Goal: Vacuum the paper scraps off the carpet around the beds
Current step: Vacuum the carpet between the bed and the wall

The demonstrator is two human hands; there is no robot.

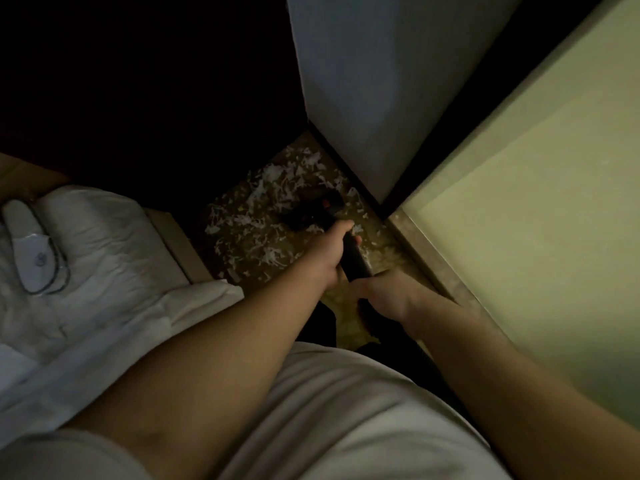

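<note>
White paper scraps [273, 195] lie scattered over the brownish carpet [346, 323] in a dim corner between a bed and the walls. A black vacuum [355, 259] points down into the scraps, its dark head [313, 211] resting among them. My left hand [329, 252] grips the vacuum's black tube from the left. My right hand [384, 294] holds the lower end of the tube, just behind the left hand. The vacuum's handle is hidden under my hands.
A bed with white bedding [104, 258] stands on the left, a white slipper [26, 244] lying on it. A white wall panel [374, 81] rises behind the scraps. A pale green wall [540, 209] with a tan baseboard [426, 258] runs along the right.
</note>
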